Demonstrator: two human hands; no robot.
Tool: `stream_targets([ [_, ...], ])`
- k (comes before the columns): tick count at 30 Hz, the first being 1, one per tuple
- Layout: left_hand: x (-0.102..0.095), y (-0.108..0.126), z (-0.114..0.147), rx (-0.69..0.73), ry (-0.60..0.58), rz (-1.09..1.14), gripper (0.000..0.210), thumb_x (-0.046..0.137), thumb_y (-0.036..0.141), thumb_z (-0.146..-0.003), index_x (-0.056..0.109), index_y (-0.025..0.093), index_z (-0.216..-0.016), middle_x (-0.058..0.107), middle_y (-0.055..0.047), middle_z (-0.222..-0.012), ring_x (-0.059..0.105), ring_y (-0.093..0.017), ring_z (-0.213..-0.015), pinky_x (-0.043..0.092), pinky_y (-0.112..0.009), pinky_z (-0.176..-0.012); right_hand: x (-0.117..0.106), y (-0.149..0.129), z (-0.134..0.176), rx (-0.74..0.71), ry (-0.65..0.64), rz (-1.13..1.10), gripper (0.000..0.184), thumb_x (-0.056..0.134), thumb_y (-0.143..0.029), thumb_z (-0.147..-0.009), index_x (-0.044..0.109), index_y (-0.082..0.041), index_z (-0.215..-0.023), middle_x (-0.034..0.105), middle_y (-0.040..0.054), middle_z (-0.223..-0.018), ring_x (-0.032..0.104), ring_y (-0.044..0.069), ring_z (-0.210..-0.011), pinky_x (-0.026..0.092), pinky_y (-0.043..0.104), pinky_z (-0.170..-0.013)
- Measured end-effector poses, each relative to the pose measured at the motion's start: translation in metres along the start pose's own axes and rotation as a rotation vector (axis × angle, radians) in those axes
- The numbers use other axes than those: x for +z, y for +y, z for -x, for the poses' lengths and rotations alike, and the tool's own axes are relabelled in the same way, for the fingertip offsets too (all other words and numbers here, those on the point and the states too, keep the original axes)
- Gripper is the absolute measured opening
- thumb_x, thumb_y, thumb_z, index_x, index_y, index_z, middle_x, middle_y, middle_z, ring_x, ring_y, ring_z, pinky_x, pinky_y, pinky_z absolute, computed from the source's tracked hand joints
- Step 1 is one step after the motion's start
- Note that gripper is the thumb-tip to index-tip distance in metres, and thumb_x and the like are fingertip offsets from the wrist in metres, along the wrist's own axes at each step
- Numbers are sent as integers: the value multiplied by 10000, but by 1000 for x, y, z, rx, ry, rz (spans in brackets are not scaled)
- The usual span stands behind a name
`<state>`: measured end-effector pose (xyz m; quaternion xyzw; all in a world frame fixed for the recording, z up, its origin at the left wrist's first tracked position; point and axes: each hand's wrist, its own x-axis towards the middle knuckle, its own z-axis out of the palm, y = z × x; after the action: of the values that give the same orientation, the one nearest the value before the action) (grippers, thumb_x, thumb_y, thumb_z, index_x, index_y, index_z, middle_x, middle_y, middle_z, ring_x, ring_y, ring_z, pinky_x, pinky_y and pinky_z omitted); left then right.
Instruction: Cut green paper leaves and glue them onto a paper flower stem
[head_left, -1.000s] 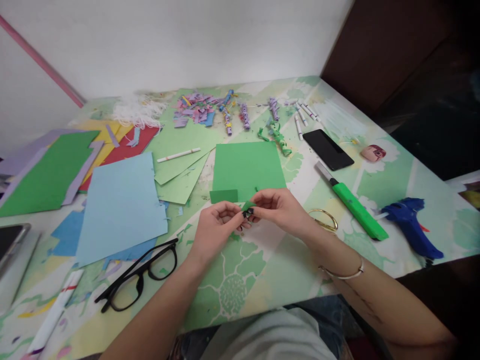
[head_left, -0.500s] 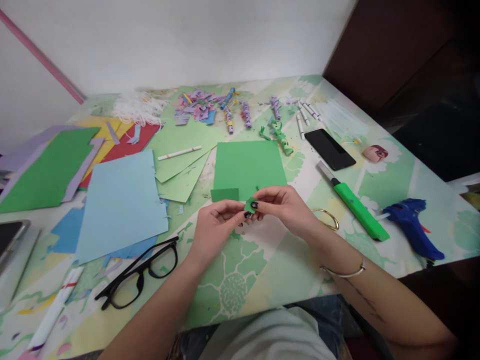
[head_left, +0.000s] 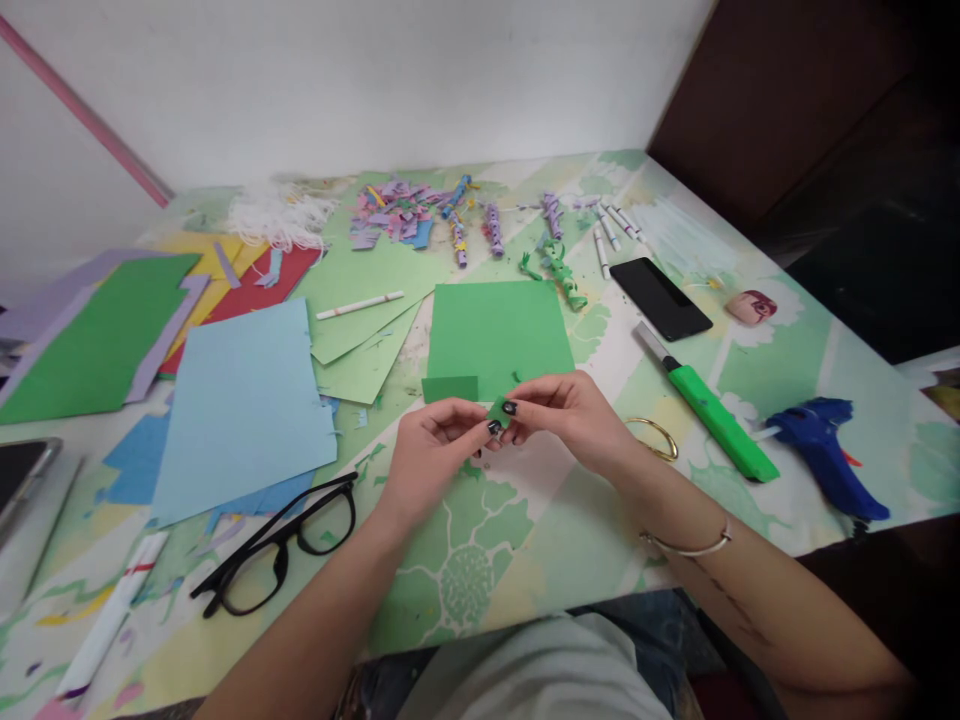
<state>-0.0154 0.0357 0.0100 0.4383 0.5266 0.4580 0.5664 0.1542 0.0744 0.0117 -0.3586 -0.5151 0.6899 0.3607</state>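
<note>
A small piece of green paper (head_left: 497, 408) is pinched between both hands above the table. My left hand (head_left: 439, 450) grips its left side with thumb and fingertips. From the right, my right hand (head_left: 570, 415) holds the other side, thumb on top. Just beyond the fingers lies a green sheet (head_left: 499, 330), with a darker green strip (head_left: 450, 389) over its lower left corner. Behind that sheet is a curled green paper figure (head_left: 562, 272). The undersides of the fingers are hidden.
To the left lie a light blue sheet (head_left: 247, 400) and black glasses (head_left: 281, 550). On the right are a phone (head_left: 660, 297), a green-handled cutter (head_left: 720, 420), a blue glue gun (head_left: 825, 450) and a gold bangle (head_left: 660, 437). Paper scraps (head_left: 397, 210) are piled at the back.
The small green paper has turned slightly between the fingertips, and the left thumb has shifted a little. Both hands otherwise stay in the same place.
</note>
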Motion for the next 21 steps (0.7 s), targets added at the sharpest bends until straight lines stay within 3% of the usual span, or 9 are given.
stream_targets([
  [16, 0, -6, -2, -58, 5, 115, 93, 714, 183, -677, 653, 140, -734, 643, 13, -599, 597, -96, -538, 439, -199, -520, 2, 3, 0, -17, 44, 74, 206, 685, -317, -747, 717, -135, -837, 700, 33, -652, 677, 138, -620, 551, 243, -591],
  [21, 1, -5, -4, -87, 46, 46, 85, 686, 184, -673, 625, 148, -721, 650, 6, -550, 601, -111, -504, 453, -209, -507, 1, 5, 0, -153, 241, 230, 156, 669, -276, -745, 697, -128, -784, 687, 35, -648, 664, 143, -602, 555, 264, -597],
])
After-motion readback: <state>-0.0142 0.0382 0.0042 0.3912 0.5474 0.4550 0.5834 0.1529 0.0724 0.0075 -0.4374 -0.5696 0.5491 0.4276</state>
